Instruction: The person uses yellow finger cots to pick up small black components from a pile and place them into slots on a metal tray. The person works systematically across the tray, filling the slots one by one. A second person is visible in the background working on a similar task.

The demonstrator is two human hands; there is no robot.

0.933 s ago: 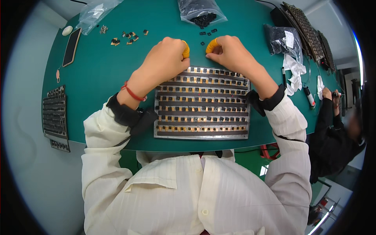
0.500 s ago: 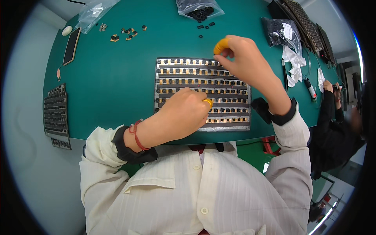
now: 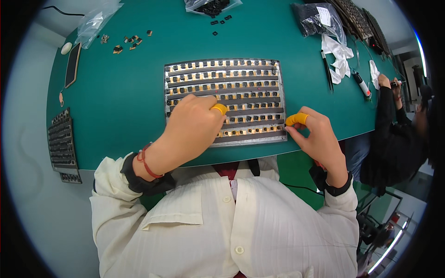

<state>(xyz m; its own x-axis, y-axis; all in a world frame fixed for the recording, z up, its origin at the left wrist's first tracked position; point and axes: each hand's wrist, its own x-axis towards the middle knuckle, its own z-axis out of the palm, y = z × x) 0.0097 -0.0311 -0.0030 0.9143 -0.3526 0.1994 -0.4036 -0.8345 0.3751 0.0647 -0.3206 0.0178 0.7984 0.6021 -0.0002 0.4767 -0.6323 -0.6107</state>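
Green table (image 3: 120, 97) — bags (image 3: 320, 18), loose parts (image 3: 125, 44)

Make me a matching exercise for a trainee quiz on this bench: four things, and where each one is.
Things:
1. left hand
2. right hand
3. dark flat slab
4. white crumpled wipes

Places:
A. far right of the green table
B. at the metal tray's near right corner
C. on the metal tray
D. near the table's left edge

Pairs: 1-C, 2-B, 3-D, 4-A
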